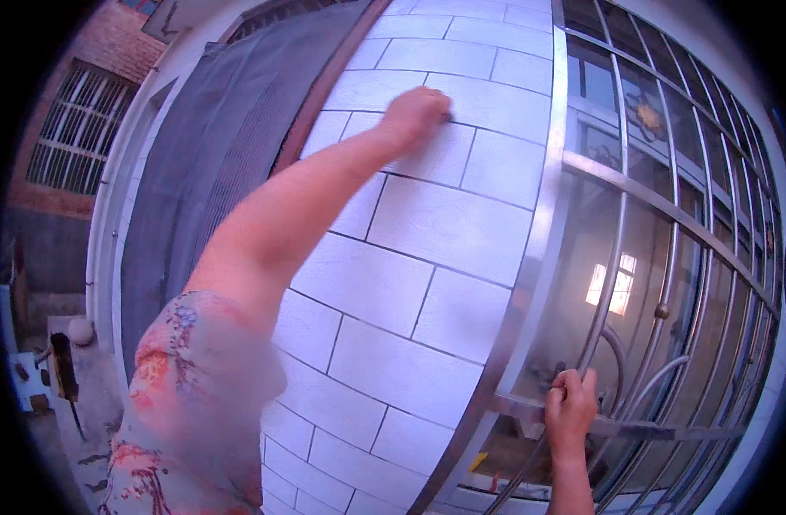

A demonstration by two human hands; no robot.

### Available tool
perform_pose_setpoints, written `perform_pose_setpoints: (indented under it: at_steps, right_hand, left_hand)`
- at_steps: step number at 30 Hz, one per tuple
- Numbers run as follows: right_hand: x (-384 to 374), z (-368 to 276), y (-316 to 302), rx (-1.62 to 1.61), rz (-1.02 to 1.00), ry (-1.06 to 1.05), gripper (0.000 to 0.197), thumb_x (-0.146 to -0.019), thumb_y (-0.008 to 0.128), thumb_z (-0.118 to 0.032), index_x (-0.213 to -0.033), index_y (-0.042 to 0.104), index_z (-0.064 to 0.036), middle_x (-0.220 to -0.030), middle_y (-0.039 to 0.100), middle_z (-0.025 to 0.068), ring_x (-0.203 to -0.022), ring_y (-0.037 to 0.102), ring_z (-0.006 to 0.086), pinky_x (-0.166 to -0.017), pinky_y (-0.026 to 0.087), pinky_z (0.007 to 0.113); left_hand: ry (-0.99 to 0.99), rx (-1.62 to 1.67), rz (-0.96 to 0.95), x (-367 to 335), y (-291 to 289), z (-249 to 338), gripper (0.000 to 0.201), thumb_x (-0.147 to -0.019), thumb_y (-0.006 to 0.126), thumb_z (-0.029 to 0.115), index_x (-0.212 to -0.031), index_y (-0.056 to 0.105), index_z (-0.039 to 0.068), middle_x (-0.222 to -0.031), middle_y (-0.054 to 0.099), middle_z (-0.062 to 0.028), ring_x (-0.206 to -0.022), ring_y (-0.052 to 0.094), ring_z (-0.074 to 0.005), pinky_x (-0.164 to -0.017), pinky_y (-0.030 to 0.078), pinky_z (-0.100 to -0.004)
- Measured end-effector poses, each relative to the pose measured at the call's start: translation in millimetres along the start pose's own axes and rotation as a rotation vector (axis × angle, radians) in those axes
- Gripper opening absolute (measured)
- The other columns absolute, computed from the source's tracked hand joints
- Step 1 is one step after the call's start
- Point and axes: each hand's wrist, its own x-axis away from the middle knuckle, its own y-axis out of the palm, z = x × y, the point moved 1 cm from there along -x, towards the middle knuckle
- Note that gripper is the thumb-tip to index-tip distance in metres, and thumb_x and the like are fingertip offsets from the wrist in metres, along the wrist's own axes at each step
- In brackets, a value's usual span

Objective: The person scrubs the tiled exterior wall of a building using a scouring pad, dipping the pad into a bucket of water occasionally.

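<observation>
My left hand (417, 118) is raised high against a white tiled wall (453, 227), its fingers closed in a fist. A small dark edge shows at its far side, but blur hides what it holds. The left arm stretches up from a loose, flower-patterned sleeve (195, 386). Lower down at the right, my right hand (570, 403) is closed around an upright metal bar (600, 318) of a window grille, just above its lower crossbar. The grille's steel frame (530, 266) runs between the two hands.
Behind the bars is a glass window (642, 249) with reflections. Left of the tiles hangs a dark grey curtain (208, 137) in a reddish-brown frame. Farther left are a brick building with a barred window (79, 129) and clutter near the ground (54, 378).
</observation>
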Motion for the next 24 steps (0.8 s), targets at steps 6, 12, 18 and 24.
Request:
perform_pose_setpoints:
  at_steps: [6, 12, 18, 24]
  right_hand:
    - [-3.6, -8.0, 4.5, 0.035, 0.007, 0.039, 0.009, -0.069, 0.054, 0.001, -0.073, 0.051, -0.0069, -0.079, 0.046, 0.0141, -0.064, 0.053, 0.0351, -0.054, 0.042, 0.043]
    - [-2.4, -4.8, -0.2, 0.004, -0.007, 0.040, 0.008, -0.070, 0.054, 0.001, -0.073, 0.051, -0.0067, -0.081, 0.046, 0.0143, -0.065, 0.053, 0.0356, -0.055, 0.043, 0.043]
    - [-2.2, 0.3, -2.1, 0.019, -0.037, 0.032, 0.008, -0.071, 0.054, 0.000, -0.072, 0.051, -0.0067, -0.080, 0.046, 0.0140, -0.066, 0.053, 0.0352, -0.056, 0.043, 0.043]
    - [-3.2, -5.8, 4.0, 0.032, -0.011, 0.063, 0.008, -0.069, 0.053, 0.001, -0.072, 0.051, -0.0066, -0.079, 0.045, 0.0140, -0.065, 0.052, 0.0348, -0.056, 0.043, 0.042]
  left_hand:
    - [-0.055, 0.003, 0.089, -1.4, 8.7, -5.2, 0.005, -0.076, 0.054, 0.009, -0.074, 0.057, 0.004, -0.081, 0.059, -0.0128, -0.085, 0.054, -0.0305, -0.074, 0.045, -0.0395]
    - [0.056, 0.129, 0.121, -25.9, 21.2, 56.2, 0.005, -0.075, 0.055, 0.009, -0.074, 0.057, 0.005, -0.084, 0.059, -0.0123, -0.086, 0.055, -0.0289, -0.076, 0.045, -0.0387]
    - [0.024, 0.058, 0.101, -1.5, 7.9, 9.7, 0.010, -0.079, 0.052, 0.012, -0.076, 0.057, 0.005, -0.085, 0.059, -0.0125, -0.089, 0.054, -0.0295, -0.078, 0.044, -0.0390]
    - [-0.103, 0.026, 0.161, 6.5, 9.2, -1.4, 0.007, -0.074, 0.051, 0.008, -0.073, 0.057, 0.004, -0.081, 0.059, -0.0137, -0.084, 0.054, -0.0313, -0.075, 0.044, -0.0402]
